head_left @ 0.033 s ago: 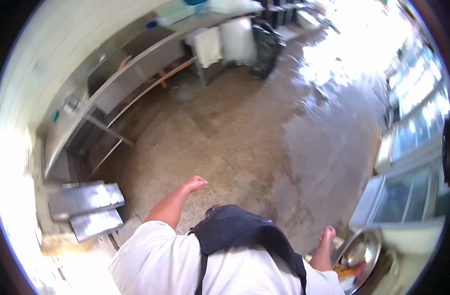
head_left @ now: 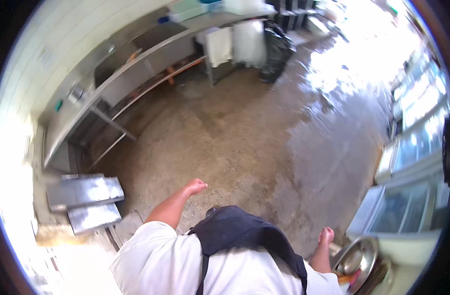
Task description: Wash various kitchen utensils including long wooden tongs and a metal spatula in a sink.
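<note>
My left hand [head_left: 195, 186] hangs in front of me over the brown concrete floor [head_left: 220, 132], fingers curled closed, and no object shows in it. Lower down on the right, my right hand [head_left: 326, 235] is also curled closed with nothing visible in it. It is nearest to a shiny metal bowl [head_left: 371, 251], which holds a smaller metal bowl [head_left: 351, 259] and some orange and pink items too blurred to name. Hand and bowl look apart. A dark strapped garment [head_left: 235, 226] lies over my white shirt.
A long steel sink counter [head_left: 99, 91] runs along the left wall. Two metal boxes [head_left: 85, 191] stand at the near left. A black bag [head_left: 276, 51] sits at the counter's far end. Glass-fronted cabinets [head_left: 399, 206] line the right. Wet patches shine on the floor.
The view has turned slightly left, so the counter and black bag sit a little farther right. Both hands stay closed, in nearly the same places before me.
</note>
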Tool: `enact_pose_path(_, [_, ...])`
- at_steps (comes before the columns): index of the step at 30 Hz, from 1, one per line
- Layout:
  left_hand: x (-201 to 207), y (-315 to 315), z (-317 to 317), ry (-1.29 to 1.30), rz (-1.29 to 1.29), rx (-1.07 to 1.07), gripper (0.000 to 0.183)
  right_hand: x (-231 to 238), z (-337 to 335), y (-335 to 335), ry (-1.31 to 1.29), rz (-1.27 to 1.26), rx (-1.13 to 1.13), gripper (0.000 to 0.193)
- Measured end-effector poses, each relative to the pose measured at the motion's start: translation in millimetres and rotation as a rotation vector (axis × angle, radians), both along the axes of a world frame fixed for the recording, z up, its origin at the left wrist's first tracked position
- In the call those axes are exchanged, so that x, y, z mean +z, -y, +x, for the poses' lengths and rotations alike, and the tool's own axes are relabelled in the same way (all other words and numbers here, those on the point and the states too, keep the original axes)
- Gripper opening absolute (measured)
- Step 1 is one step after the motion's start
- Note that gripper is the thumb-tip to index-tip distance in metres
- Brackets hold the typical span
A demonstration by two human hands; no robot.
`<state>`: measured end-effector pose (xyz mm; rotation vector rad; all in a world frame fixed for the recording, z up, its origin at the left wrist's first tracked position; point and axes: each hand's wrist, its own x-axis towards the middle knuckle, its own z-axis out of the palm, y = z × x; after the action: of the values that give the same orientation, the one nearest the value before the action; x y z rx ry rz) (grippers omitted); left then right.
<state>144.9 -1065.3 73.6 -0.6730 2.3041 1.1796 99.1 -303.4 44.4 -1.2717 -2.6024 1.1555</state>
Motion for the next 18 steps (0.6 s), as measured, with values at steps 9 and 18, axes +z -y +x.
enact_pose_path(9, [-41.6, 170.9, 222.4, 0.319, 0.124, 0.511, 0.041, 62.0, -139.8, 362.9, 0.357, -0.429, 0.573, 0.017])
enact_pose_path(18, [-32.6, 236.2, 180.2, 0.173, 0.326, 0.947, 0.035, 47.7, -301.6, 586.1, 0.613, -0.382, 0.934, 0.015])
